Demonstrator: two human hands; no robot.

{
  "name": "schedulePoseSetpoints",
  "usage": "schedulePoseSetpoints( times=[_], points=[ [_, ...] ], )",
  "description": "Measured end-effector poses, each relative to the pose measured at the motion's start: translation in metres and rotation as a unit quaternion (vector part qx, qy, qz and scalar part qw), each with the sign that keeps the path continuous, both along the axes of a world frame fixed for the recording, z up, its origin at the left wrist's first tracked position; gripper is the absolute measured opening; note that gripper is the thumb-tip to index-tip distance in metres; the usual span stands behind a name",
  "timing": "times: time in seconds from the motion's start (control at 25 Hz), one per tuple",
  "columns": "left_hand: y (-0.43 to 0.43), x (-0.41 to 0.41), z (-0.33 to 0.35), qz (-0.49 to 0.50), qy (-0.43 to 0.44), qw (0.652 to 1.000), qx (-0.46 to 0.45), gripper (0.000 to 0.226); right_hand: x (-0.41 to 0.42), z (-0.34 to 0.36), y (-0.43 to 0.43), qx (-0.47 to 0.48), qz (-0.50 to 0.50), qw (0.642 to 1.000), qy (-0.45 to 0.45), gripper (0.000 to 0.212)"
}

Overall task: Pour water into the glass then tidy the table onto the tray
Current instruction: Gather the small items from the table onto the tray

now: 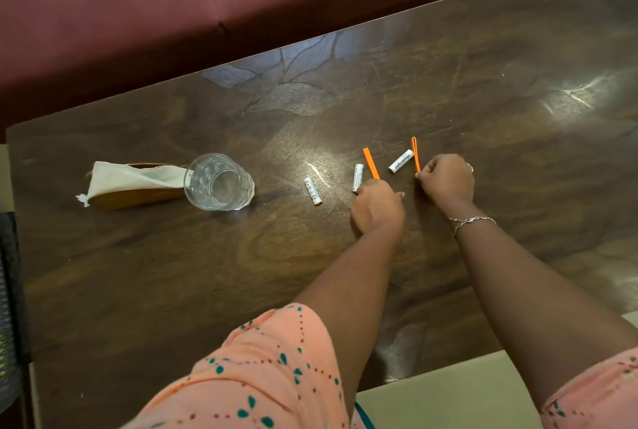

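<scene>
Left hand (pixel 378 209) pinches the near end of an orange strip (pixel 371 168) on the counter (pixel 483 90); right hand (pixel 447 181) pinches an orange loop (pixel 415 154), a battery (pixel 400 161) between them.

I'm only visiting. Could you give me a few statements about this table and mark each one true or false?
1. Three white batteries lie on the table. True.
2. The glass stands between the two hands. False: it stands off to one side, beside the white napkin.
3. The right hand pinches an orange strip. True.
4. The left hand wears a bracelet. False: the bracelet is on the right wrist.
</scene>
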State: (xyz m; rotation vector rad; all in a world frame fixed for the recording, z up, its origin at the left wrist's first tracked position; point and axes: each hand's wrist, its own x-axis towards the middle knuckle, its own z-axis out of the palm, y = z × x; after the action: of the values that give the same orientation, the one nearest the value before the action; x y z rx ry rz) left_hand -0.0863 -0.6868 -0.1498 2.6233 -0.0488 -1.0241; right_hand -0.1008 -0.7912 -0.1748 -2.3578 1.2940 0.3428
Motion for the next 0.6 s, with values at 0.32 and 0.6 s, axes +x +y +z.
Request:
schedulePoseSetpoints(
  times=[0.32, 0.6],
  points=[
    [0.002, 0.004, -0.004, 0.034, 0.009, 0.999, -0.021, 0.022, -0.022, 0.035, -0.002, 0.165, -0.147, 0.958, -0.183, 0.011],
    [0.049, -0.010, 0.014, 0.188, 0.064, 0.951, -0.236, 0.027, -0.038, 0.058, 0.043, 0.342, -0.244, 0.857, -0.299, 0.017]
  ],
)
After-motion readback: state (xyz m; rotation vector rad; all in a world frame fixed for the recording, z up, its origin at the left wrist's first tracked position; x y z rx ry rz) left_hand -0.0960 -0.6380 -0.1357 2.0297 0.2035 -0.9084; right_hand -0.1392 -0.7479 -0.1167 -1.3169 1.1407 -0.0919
